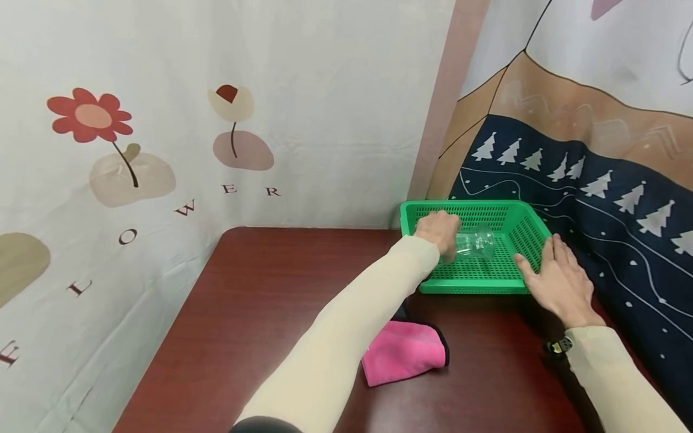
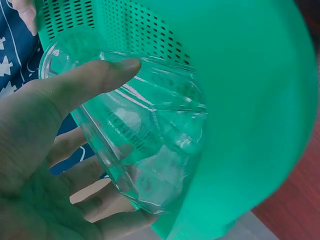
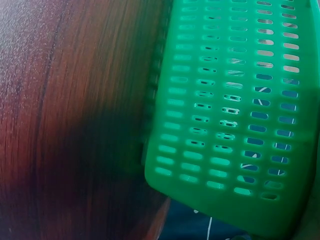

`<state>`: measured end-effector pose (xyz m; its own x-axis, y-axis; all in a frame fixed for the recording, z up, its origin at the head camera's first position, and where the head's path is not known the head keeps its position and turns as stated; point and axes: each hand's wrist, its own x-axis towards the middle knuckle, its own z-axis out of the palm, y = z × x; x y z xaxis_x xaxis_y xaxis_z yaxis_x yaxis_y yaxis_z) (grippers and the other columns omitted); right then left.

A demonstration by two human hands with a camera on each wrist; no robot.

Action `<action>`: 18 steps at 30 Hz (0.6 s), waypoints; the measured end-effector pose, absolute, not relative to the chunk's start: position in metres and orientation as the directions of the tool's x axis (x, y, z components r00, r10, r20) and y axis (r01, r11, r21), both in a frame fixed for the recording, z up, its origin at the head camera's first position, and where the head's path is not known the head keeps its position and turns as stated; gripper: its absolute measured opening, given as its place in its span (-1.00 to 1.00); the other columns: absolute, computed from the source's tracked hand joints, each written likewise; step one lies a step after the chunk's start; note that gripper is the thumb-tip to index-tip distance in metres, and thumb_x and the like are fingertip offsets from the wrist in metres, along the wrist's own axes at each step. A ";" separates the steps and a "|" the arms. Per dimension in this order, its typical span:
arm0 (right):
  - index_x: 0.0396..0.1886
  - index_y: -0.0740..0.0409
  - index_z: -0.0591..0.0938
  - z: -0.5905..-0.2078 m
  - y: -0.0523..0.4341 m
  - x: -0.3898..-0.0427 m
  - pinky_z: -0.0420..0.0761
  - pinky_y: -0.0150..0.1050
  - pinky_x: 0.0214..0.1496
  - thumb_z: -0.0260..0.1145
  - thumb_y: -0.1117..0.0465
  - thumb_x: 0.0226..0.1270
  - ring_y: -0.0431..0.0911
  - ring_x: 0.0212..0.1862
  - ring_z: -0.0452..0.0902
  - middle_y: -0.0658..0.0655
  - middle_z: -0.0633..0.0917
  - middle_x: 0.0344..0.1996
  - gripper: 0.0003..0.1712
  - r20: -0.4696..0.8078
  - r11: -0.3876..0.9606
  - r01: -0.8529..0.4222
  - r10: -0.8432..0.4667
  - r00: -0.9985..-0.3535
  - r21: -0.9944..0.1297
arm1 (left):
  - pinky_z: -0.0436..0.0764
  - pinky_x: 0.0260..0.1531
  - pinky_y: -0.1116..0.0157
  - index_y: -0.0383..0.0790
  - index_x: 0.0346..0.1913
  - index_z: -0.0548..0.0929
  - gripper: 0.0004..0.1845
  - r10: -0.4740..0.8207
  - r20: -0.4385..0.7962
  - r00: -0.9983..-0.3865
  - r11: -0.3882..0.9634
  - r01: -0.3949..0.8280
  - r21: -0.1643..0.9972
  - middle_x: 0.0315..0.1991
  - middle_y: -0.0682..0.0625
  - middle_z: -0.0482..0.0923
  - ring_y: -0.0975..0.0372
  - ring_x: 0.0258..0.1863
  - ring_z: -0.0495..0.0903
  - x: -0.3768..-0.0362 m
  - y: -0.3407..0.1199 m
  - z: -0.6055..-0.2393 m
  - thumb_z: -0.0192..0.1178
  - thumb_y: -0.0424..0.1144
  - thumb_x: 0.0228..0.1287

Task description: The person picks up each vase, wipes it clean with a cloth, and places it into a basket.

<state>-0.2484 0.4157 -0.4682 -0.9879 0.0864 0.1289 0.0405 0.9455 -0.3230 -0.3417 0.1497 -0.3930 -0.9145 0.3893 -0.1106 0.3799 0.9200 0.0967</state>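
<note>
Head view shows the left hand [image 1: 440, 231] inside the green perforated plastic basket [image 1: 520, 211], which stands at the far right corner of the dark red wooden table [image 1: 260, 288]. This hand grips a clear glass bottle with a narrow neck [image 1: 475, 243]. The bottle lies on its side, just above or on the basket floor; which one, I cannot tell. Its long axis runs almost left to right, and the wide end sits in the palm while the other end points to the right wall of the basket. In the left wrist view the thumb [image 2: 90, 82] and the curled fingers wrap around the bottle [image 2: 145, 145].

The right hand [image 1: 557, 279] rests with straight, spread fingers on the near right corner of the basket and holds nothing. So the bottle is already in the left hand, and its free end is near the right hand.

A pink folded cloth [image 1: 403, 352] lies on the table, nearer to the person and well apart from the basket.
</note>
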 end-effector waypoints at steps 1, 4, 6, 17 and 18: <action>0.88 0.52 -0.15 -0.468 0.416 -0.248 0.20 0.76 0.63 -0.17 -0.54 0.83 0.62 0.83 -0.06 0.61 -0.09 0.88 0.30 0.130 0.945 0.040 0.086 -0.988 -0.323 | 0.85 -0.16 0.18 0.16 0.07 0.84 -0.63 0.391 -0.117 -0.913 0.919 0.381 0.100 0.01 0.16 0.80 0.26 -0.06 0.72 -0.345 0.152 -0.396 0.75 -0.16 0.28; 0.88 0.52 -0.16 -0.468 0.415 -0.248 0.19 0.76 0.63 -0.16 -0.53 0.83 0.61 0.84 -0.06 0.60 -0.10 0.88 0.29 0.130 0.944 0.036 0.083 -0.988 -0.328 | 0.84 -0.23 0.20 0.15 -0.01 0.86 -0.63 0.402 -0.118 -0.908 0.913 0.387 0.131 -0.06 0.16 0.80 0.28 -0.14 0.73 -0.358 0.156 -0.408 0.80 -0.16 0.20; 0.89 0.51 -0.17 -0.468 0.414 -0.247 0.18 0.76 0.64 -0.16 -0.52 0.84 0.61 0.84 -0.07 0.60 -0.11 0.89 0.28 0.127 0.943 0.034 0.080 -0.989 -0.331 | 0.86 -0.19 0.20 0.13 0.04 0.87 -0.62 0.422 -0.125 -0.898 0.903 0.405 0.145 -0.01 0.15 0.82 0.28 -0.10 0.76 -0.356 0.153 -0.407 0.81 -0.15 0.22; 0.88 0.53 -0.17 -0.466 0.416 -0.248 0.16 0.76 0.64 -0.18 -0.53 0.83 0.61 0.84 -0.10 0.61 -0.12 0.88 0.29 0.116 0.944 0.034 0.076 -0.990 -0.328 | 0.85 -0.01 0.21 0.12 0.48 0.77 -0.43 0.473 -0.135 -0.871 0.877 0.452 0.161 0.32 0.13 0.79 0.26 0.18 0.78 -0.322 0.130 -0.377 0.65 -0.18 0.48; 0.88 0.53 -0.17 -0.466 0.417 -0.248 0.16 0.77 0.64 -0.18 -0.53 0.83 0.62 0.84 -0.10 0.61 -0.13 0.88 0.30 0.113 0.944 0.036 0.076 -0.991 -0.327 | 0.85 0.00 0.21 0.13 0.51 0.75 -0.41 0.476 -0.127 -0.870 0.876 0.456 0.157 0.34 0.13 0.79 0.26 0.22 0.78 -0.322 0.128 -0.378 0.64 -0.18 0.50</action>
